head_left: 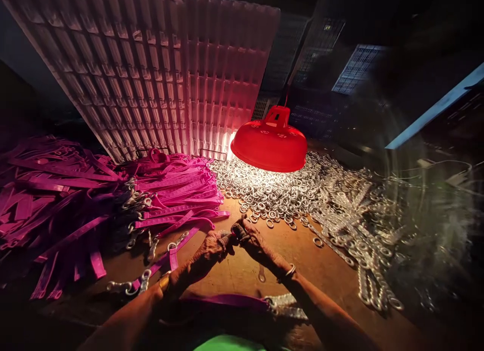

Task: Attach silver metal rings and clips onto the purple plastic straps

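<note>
Two bare hands meet at the middle of a brown wooden desk, lit from above by a low-hanging red lamp. The left hand and right hand press fingertip to fingertip, each grip closed tight on a small dark piece held between them; it is too small and shadowed to name. The hands work right under the lamp, likely because that is the only bright spot.

A heap of small metal rings lies just beyond the hands, within easy reach. Metal chains spread to the right. Purple straps are piled to the left, some fitted with metal clasps, and one strap lies across the near edge by the forearms.

A ribbed pale panel leans behind the desk. The room beyond is dark.
</note>
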Motion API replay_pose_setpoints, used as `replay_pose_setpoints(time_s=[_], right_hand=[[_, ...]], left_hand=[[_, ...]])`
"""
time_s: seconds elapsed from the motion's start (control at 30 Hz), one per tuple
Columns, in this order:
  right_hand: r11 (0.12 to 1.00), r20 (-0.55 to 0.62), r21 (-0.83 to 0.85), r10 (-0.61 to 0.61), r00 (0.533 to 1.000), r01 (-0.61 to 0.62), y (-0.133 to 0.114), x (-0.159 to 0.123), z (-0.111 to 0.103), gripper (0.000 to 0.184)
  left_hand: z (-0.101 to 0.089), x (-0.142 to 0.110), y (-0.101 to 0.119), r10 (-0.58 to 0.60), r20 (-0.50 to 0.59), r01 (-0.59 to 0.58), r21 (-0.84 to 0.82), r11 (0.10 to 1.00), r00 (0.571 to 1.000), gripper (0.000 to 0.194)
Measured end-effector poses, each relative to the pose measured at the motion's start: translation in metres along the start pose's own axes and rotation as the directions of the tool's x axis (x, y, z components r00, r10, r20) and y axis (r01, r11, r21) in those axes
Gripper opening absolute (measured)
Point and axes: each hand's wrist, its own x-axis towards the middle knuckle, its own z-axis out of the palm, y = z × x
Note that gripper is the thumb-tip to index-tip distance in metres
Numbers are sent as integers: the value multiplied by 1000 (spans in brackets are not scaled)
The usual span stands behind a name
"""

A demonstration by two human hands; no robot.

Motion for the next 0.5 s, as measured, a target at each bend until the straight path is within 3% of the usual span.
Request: replay_pose_setpoints(time_s=[0.1,0.17,0.27,0.37,0.5], right_hand=[[999,227,-32,44,973,-38,-27,-10,-12,20],[994,334,-94,84,939,-55,-42,-27,-16,25],[961,318,-262,4,948,84,-52,-67,-13,37],[886,272,-412,-104,957,214,-58,-103,-6,42],[905,318,-358,-114,941,231,-61,-119,9,35]], left_hand=[[-6,-7,13,-55,32,57,-81,995,998,34],[-9,-14,22,-169,52,173,-66,983,984,36],[-9,-30,29,-347,127,345,36,938,929,30],[-4,-48,19,-360,252,370,9,929,898,34],[7,-66,-4,-424,357,484,-95,870,832,47]])
